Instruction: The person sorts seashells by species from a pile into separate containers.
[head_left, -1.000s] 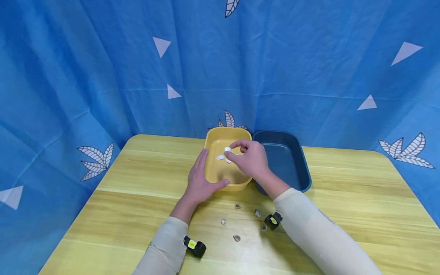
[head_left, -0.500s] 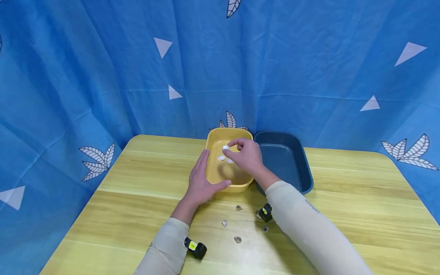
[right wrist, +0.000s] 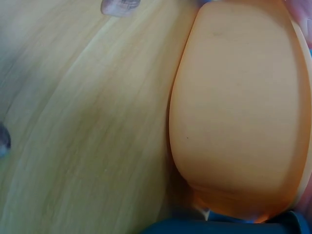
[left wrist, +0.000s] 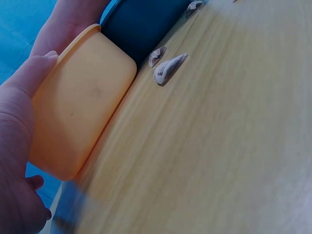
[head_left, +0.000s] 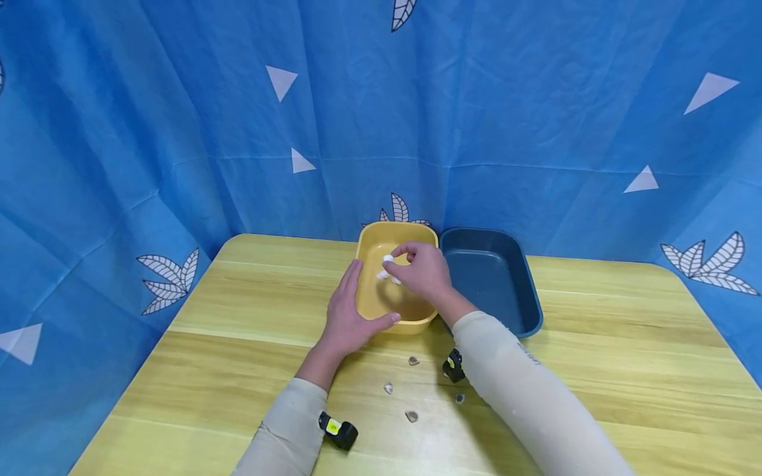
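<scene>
In the head view, my right hand [head_left: 424,270] is over the yellow plastic tub [head_left: 381,301], pinching a small white rounded piece [head_left: 388,258] between thumb and index finger. More white pieces [head_left: 382,274] lie just below it on the tub floor, partly covered by the hand. My left hand [head_left: 348,317] holds the tub's near left corner, fingers along the left side and thumb over the front rim. The left wrist view has the left thumb [left wrist: 36,70] on the rim. In the right wrist view the tub's outer wall [right wrist: 239,107] hides the pinched piece.
A dark blue tub [head_left: 491,281] stands against the yellow tub's right side. Several small brownish seashells, among them one shell [head_left: 411,416], lie scattered on the wooden table [head_left: 238,311] in front. Behind the table hangs a blue curtain [head_left: 369,119].
My right hand has moved slightly left over the yellow tub with the white piece still pinched, and is now a little lower than half a second ago. My left hand has stayed put.
</scene>
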Available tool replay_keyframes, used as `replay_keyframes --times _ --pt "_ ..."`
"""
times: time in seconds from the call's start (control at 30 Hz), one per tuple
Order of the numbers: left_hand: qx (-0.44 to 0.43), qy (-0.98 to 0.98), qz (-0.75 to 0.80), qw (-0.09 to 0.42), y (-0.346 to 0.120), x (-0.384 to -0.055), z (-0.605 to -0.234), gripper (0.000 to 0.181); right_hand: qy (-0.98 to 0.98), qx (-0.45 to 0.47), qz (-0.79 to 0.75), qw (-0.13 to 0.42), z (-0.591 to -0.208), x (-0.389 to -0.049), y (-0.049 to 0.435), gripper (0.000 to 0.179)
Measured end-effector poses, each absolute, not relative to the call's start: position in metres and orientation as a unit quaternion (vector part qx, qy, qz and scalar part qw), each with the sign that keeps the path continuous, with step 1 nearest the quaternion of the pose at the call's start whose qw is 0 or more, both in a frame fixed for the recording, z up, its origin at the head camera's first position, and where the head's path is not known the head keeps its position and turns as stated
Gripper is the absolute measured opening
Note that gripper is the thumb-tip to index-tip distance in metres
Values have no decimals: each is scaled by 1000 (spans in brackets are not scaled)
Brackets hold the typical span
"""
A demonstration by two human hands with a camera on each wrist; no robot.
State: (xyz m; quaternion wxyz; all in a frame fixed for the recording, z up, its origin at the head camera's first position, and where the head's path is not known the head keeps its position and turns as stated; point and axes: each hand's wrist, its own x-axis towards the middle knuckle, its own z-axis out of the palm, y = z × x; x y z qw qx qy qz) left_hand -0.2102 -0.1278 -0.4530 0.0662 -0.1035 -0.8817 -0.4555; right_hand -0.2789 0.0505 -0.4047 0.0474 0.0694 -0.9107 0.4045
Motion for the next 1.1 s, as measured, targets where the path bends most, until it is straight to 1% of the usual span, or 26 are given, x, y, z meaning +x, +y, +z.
replay_keyframes --times 0.47,0.77,1.1 --pt "-99 -884 -453 62 -128 -210 -454 122 -921 64 384 21 -403 -278 48 33" --pt "-99 -884 -453 65 -128 -210 -454 121 -927 62 370 16 -403 -279 47 35" --pt "-100 -884 -452 69 -127 -210 -453 120 -908 56 411 51 -403 -277 50 29"
